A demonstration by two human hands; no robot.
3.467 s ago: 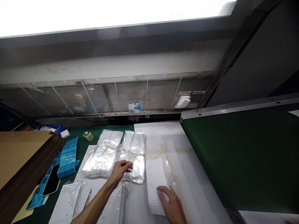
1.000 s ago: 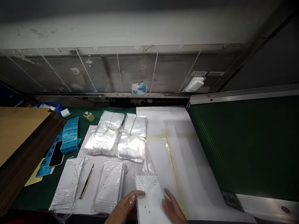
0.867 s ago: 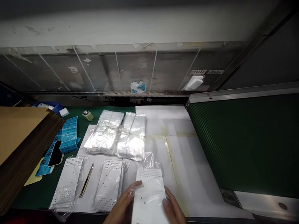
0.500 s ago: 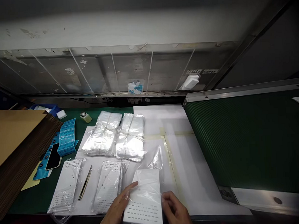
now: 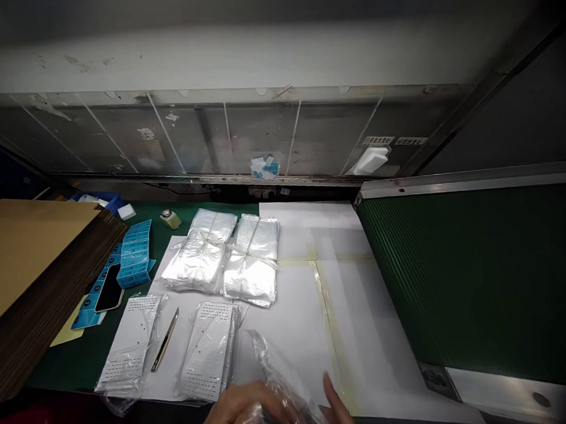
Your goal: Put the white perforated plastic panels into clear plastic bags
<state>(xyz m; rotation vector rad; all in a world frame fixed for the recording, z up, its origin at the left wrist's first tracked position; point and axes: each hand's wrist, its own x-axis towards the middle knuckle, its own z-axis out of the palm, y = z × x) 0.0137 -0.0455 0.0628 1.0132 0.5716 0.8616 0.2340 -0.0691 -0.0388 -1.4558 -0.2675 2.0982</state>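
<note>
At the bottom edge, my left hand (image 5: 236, 412) curls round a crinkled clear plastic bag (image 5: 277, 383) that rises from between both hands. My right hand (image 5: 338, 402) shows only a few fingers beside the bag, touching it; the rest is cut off by the frame. What lies inside the bag is hidden below the frame. Two bagged white perforated pieces (image 5: 207, 355) (image 5: 131, 346) lie left of my hands on the white sheet (image 5: 307, 312). Two bundles of clear bags (image 5: 250, 267) (image 5: 197, 257) lie farther back.
A metal blade tool (image 5: 165, 348) lies between the bagged pieces. A cardboard stack (image 5: 25, 282) fills the left. Blue label strips (image 5: 134, 261) and a phone (image 5: 109, 296) lie on the green mat. A green conveyor belt (image 5: 480, 277) runs along the right.
The white perforated piece, held inside the clear bag in front of me, has dropped out of the bottom of the view. Only the bag's crumpled top still shows between my hands.
</note>
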